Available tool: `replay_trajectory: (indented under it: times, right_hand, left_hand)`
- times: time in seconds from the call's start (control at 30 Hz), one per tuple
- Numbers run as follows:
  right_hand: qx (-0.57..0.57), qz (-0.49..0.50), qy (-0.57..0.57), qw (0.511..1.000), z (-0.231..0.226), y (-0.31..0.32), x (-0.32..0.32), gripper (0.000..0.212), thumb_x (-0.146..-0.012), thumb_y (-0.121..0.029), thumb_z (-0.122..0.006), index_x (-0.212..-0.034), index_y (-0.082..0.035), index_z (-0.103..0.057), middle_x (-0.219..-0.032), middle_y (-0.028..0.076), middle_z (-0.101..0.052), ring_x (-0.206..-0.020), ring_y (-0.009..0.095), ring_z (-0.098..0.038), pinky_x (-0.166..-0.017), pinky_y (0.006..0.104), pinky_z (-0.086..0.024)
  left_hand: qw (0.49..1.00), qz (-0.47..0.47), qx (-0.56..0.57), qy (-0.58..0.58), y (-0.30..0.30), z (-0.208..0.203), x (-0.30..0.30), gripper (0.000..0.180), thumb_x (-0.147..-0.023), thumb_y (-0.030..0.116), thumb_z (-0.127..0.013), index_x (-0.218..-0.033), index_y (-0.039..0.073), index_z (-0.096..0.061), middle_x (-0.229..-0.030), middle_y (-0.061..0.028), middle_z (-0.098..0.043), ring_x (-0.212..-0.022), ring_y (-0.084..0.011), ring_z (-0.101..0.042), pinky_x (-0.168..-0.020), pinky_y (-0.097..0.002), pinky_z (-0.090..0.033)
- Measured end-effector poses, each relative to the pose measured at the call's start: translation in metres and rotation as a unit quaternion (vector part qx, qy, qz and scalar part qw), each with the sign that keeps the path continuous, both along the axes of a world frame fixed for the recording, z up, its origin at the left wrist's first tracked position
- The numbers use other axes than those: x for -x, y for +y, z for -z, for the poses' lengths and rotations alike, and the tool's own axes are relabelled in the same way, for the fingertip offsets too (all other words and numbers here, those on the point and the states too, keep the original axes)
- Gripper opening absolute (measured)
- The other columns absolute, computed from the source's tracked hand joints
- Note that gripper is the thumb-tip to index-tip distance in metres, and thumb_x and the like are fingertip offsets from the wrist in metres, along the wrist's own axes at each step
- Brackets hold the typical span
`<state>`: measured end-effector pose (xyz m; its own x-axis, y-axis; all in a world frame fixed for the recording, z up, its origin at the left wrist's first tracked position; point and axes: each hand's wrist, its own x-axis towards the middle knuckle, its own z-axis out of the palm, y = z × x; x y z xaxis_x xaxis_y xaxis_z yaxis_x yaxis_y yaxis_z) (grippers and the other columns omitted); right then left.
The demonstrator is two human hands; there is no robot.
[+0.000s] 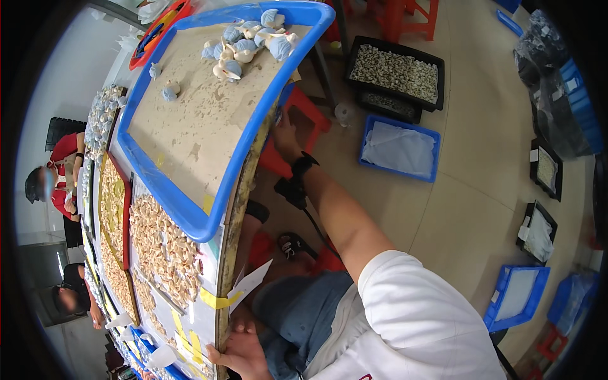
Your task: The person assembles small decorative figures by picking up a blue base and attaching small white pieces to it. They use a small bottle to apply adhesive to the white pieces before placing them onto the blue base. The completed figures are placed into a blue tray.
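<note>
Evidently, the blue tray (pixel 159 182) lies left of the nearer right hand (pixel 287 135), grip unclear; the left hand (pixel 246 352) spreads loosely, empty.

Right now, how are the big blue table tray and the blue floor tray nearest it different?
The table tray holds small blue-and-white figures; the floor tray holds a white sheet. The table tray's tan, marked bottom shows; the floor tray's is mostly covered. Both are blue with raised rims.
</note>
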<state>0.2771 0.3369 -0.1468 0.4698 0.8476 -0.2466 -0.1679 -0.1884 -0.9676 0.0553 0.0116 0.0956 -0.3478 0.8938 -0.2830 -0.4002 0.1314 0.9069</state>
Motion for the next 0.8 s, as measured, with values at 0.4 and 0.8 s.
replay_trajectory:
  times: [0.4, 0.8]
  right_hand:
    - [-0.18, -0.011, 0.131, 0.975, 0.088, 0.005, -0.003, 0.063, -0.091, -0.052, -0.038, -0.141, -0.016, -0.023, -0.118, 0.007, -0.052, -0.101, 0.021, -0.053, -0.084, 0.0364, -0.042]
    - [0.048, -0.324, 0.106, 0.939, 0.023, -0.212, -0.011, 0.015, -0.082, -0.019, -0.053, -0.072, -0.009, -0.057, -0.066, -0.002, -0.051, -0.059, 0.008, -0.045, -0.054, 0.0259, -0.038]
  left_hand:
    - [1.0, 0.026, 0.006, 0.009, 0.003, 0.002, -0.01, 0.063, -0.078, 0.056, -0.052, -0.122, 0.011, -0.045, -0.099, -0.0002, -0.053, -0.074, -0.0157, -0.045, -0.065, -0.0295, -0.039]
    - [0.999, 0.044, 0.004, -0.031, -0.004, -0.009, 0.0, 0.065, -0.079, 0.055, -0.049, -0.119, 0.003, -0.045, -0.108, -0.0115, -0.055, -0.093, -0.0233, -0.052, -0.078, -0.037, -0.042]
